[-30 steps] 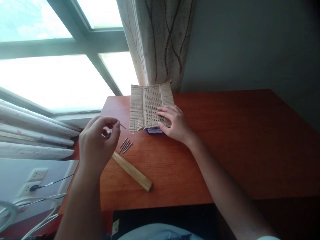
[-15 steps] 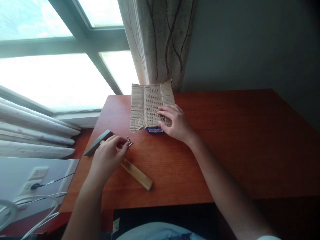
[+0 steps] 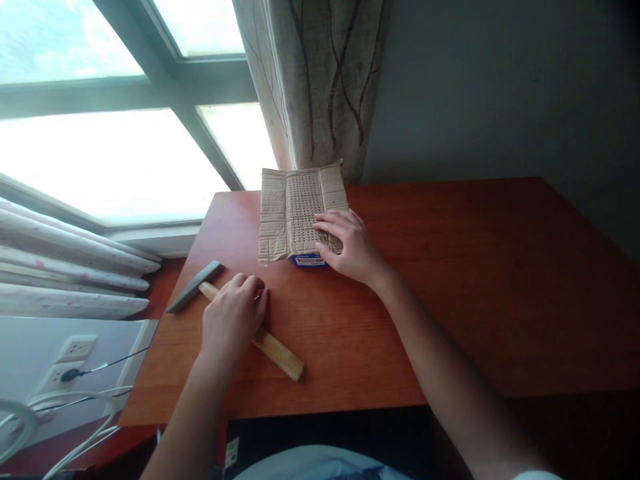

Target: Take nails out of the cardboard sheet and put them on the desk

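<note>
Cardboard [image 3: 303,200] is sitting by the surface's [image 3: 440,287] far edge under my spread right hand [image 3: 349,245], while my left hand [image 3: 234,310], curled on I can't tell what, is maybe picking, next needing careful pinching.

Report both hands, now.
Left hand: curled above the hammer; whether it grips anything cannot be told.
Right hand: open, loosely spread over the holed cardboard, with nothing visibly gripped.
</note>
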Tool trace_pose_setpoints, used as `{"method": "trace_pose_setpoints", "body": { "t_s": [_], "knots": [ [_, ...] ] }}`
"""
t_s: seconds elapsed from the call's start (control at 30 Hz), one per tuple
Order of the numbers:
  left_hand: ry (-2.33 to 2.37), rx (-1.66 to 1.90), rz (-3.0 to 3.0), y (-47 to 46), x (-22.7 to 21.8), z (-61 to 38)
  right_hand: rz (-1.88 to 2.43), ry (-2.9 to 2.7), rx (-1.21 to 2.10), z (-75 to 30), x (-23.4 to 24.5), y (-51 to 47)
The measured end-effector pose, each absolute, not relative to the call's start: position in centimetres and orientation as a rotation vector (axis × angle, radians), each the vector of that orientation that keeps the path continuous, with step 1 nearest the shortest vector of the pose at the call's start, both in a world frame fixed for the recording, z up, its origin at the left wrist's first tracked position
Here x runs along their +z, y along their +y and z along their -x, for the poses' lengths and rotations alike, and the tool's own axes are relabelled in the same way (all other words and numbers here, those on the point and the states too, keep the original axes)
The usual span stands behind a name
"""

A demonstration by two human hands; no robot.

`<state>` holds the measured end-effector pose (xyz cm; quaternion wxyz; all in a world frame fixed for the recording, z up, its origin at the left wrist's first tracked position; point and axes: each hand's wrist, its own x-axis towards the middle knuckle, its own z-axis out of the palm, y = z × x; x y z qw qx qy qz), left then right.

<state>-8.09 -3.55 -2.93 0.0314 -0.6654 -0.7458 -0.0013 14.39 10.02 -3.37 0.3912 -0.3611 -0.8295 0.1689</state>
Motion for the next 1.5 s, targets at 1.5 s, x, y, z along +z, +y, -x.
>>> {"method": "trace_pose_setpoints", "body": {
  "t_s": [1.5],
  "knots": [
    [-2.111,-0.987,2.177,-0.5,4.5,9.2,0.937,-2.127,0.476,-14.4,-3.3,10.0]
  ]
}}
